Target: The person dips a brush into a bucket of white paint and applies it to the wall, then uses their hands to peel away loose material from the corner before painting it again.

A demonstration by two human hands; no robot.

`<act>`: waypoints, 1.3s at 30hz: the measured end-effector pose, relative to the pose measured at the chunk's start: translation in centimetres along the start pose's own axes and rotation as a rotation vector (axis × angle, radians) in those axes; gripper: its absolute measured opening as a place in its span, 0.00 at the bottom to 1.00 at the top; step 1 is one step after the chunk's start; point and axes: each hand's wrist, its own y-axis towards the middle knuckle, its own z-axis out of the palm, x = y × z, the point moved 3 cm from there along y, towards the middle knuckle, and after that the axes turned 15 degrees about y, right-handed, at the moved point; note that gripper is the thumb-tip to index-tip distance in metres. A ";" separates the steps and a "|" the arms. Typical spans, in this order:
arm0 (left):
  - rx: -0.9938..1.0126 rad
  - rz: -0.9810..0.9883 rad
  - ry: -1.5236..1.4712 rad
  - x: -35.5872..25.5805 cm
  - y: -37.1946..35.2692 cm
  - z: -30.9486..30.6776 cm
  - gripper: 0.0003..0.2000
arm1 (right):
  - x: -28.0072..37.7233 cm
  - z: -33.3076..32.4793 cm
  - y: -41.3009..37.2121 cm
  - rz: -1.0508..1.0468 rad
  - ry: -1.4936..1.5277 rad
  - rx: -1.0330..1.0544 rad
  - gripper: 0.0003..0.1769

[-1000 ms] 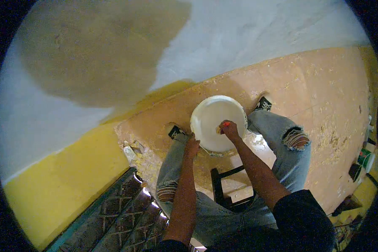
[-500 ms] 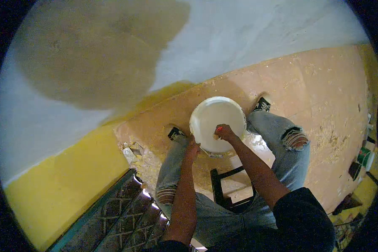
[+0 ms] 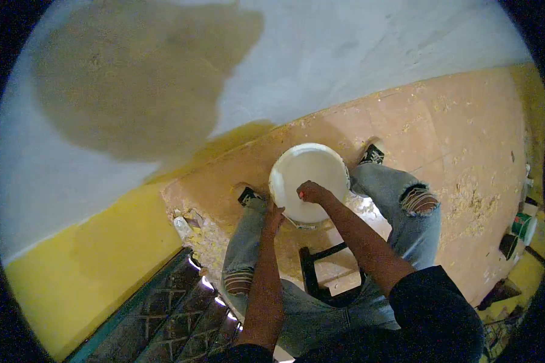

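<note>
A round white bucket (image 3: 309,148) stands on the floor between my feet, with a pale off-white mixture (image 3: 303,170) inside. Above the mixture, my right hand (image 3: 312,192) is closed around a red-handled tool (image 3: 301,195); only a bit of red shows, and its lower end is hidden. My left hand (image 3: 274,219) holds the bucket's rim at the near left side, its fingers partly out of sight.
A black-framed stool (image 3: 309,272) is between my legs. Beyond the bucket, a wall (image 3: 321,66) is grey-white above and yellow (image 3: 115,242) below. Flakes litter the tan floor (image 3: 466,139). A dark metal grille (image 3: 163,308) lies lower left; a green-and-white tub (image 3: 522,225) is far right.
My right hand has moved left across the bucket with the red-handled tool, turning so less of the tool shows. My left hand stays at the rim. The view has shifted slightly.
</note>
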 end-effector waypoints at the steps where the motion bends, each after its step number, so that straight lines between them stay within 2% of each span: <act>1: -0.016 0.056 0.019 -0.3 -0.2 0.0 0.37 | 0.1 -0.3 -0.8 -0.040 0.031 -0.149 0.05; 2: -0.038 0.113 0.036 -0.6 -0.4 -0.1 0.37 | 0.0 -0.3 -1.9 -0.040 0.024 -0.142 0.05; 4: -0.093 0.223 0.067 -0.9 -0.8 -0.2 0.38 | 2.2 -2.5 -4.7 0.224 0.446 -0.541 0.06; 5: -0.101 0.224 0.060 -0.3 -0.5 -0.1 0.38 | 2.1 -2.2 -5.5 0.222 0.441 -0.531 0.06; 7: -0.184 0.201 0.172 2.7 1.4 -0.2 0.41 | 0.8 -1.7 -7.8 0.297 1.154 -0.951 0.05; 8: -0.185 0.204 0.167 5.6 3.0 -0.6 0.41 | 0.9 -1.6 -8.2 0.296 1.148 -0.950 0.05; 10: -0.478 0.658 1.180 9.6 5.0 -1.0 0.44 | 1.0 -1.5 -9.3 0.286 1.246 -1.081 0.08; 11: -0.486 0.661 1.173 9.6 5.0 -0.7 0.44 | 1.0 -1.3 -9.8 0.282 1.238 -1.077 0.08; 13: -0.365 0.396 0.775 9.2 5.4 -0.5 0.47 | 1.4 -1.4 -10.4 0.146 1.371 -1.181 0.12; 14: -0.376 0.400 0.764 9.0 4.6 -0.2 0.47 | 1.5 -1.5 -10.8 0.142 1.363 -1.169 0.12; 16: 0.065 0.110 -0.123 7.7 1.3 1.5 0.49 | 2.3 -2.0 -11.4 0.093 1.415 -1.166 0.14; 17: 0.058 0.122 -0.135 7.0 0.9 2.8 0.49 | 2.7 -2.3 -11.9 0.088 1.404 -1.153 0.14; 19: -0.680 0.361 0.903 5.4 0.4 4.3 0.50 | 3.2 -2.5 -12.8 0.112 1.452 -1.081 0.16; 20: -0.689 0.360 0.890 5.4 0.5 4.1 0.50 | 3.3 -2.9 -13.1 0.112 1.441 -1.070 0.16; 22: 0.008 -0.033 0.083 7.5 1.5 4.7 0.51 | 3.1 -2.9 -14.1 0.320 1.379 -1.087 0.18; 24: 0.028 -0.053 0.099 6.4 1.0 5.5 0.51 | 3.4 -2.8 -15.0 0.285 1.376 -1.006 0.19; 25: 0.051 -0.078 0.130 6.0 0.6 5.9 0.51 | 3.5 -2.5 -15.4 0.285 1.252 -0.972 0.19; 27: 0.069 -0.067 0.137 5.8 -0.1 6.7 0.46 | 4.2 -2.2 -15.8 0.287 1.120 -0.926 0.20; 29: 0.132 -0.065 0.113 6.1 -0.6 7.9 0.41 | 5.3 -1.7 -16.2 0.349 1.386 -0.938 0.23; 30: 0.189 -0.067 0.092 6.4 -0.8 8.8 0.38 | 5.8 -1.5 -16.3 0.379 1.520 -0.941 0.24; 31: 0.247 -0.073 0.074 6.9 -0.9 9.7 0.36 | 6.1 -1.5 -16.4 0.379 1.516 -0.937 0.24; 33: 0.406 -0.098 0.029 7.9 -1.3 11.7 0.33 | 6.4 -1.1 -16.0 0.403 1.534 -0.769 0.27; 34: 0.495 -0.119 0.005 8.6 -1.5 12.9 0.31 | 4.7 -0.9 -16.6 0.407 1.530 -0.769 0.27; 36: 0.659 -0.161 -0.029 10.0 -2.0 14.7 0.29 | 1.9 -0.2 -16.6 0.439 1.398 -0.575 0.25; 37: 0.733 -0.183 -0.044 10.5 -2.3 15.8 0.29 | 3.6 -0.3 -16.7 0.448 1.395 -0.572 0.25; 38: 0.732 -0.184 -0.054 10.8 -2.0 16.3 0.29 | 5.1 -0.7 -16.9 0.469 1.334 -0.676 0.24; 39: 0.845 -0.253 -0.089 10.7 -2.0 16.8 0.30 | 6.4 -1.0 -16.8 0.486 1.270 -0.778 0.22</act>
